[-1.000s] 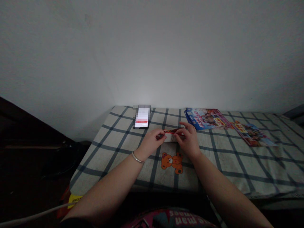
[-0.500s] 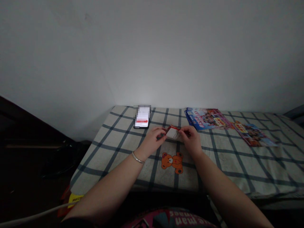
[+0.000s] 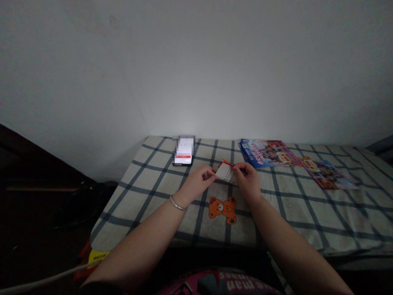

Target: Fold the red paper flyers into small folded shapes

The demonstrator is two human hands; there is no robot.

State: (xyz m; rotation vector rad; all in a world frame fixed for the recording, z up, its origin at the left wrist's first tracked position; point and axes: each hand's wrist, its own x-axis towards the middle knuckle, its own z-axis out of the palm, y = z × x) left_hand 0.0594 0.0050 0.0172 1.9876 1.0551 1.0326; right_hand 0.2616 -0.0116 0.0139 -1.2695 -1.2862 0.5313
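Between my two hands is a small folded piece of paper (image 3: 225,173), white with print on the side facing me and red along its upper edge. My left hand (image 3: 201,180) pinches its left corner between thumb and fingertips. At the upper right corner, the thumb and fingers of my right hand (image 3: 248,178) close on it too. The paper is held just over a checked tablecloth (image 3: 196,221), above a printed orange teddy bear (image 3: 222,209). A silver bangle (image 3: 177,203) circles my left wrist.
A phone (image 3: 183,151) with a lit screen lies at the back left by the wall (image 3: 196,73). Colourful flyers (image 3: 265,153) are stacked at the back right, with another flyer (image 3: 330,174) beside them. A pale cable (image 3: 55,275) runs at the lower left.
The paper has tilted and shows more of its white printed side, reaching lower beside my right hand. Both hands keep their pinch almost in place. The phone and flyers have not moved.
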